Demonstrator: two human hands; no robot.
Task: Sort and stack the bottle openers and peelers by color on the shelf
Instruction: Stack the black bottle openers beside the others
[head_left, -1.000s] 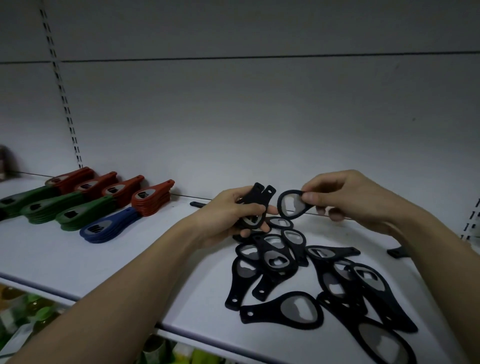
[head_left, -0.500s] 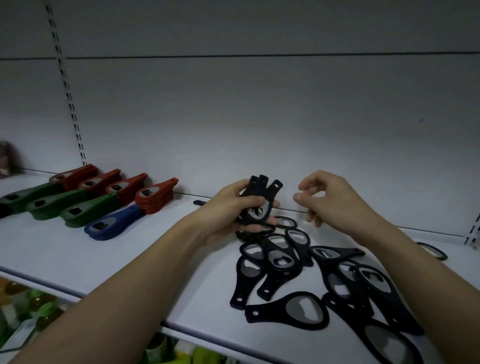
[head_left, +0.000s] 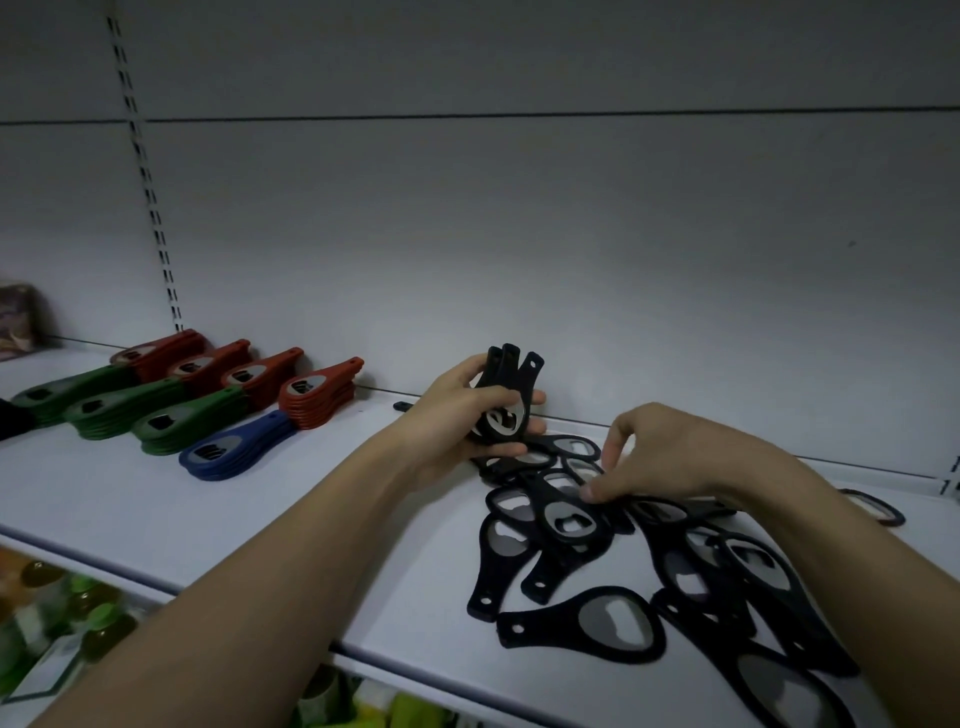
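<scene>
My left hand grips a small bundle of black bottle openers, handles pointing up, just above the white shelf. My right hand is down on the loose pile of black openers, thumb and fingertips pinching one black opener near the top of the pile. To the left lie sorted stacks: red openers at the back, green ones in front, and a blue stack.
One stray black opener lies at the far right by the back wall. A small black piece sits behind my left hand. A brown packet stands far left. Green bottles fill the shelf below.
My right hand added its opener to the bundle in my left hand, then dropped down to the pile and took hold of another. The left hand stayed in place.
</scene>
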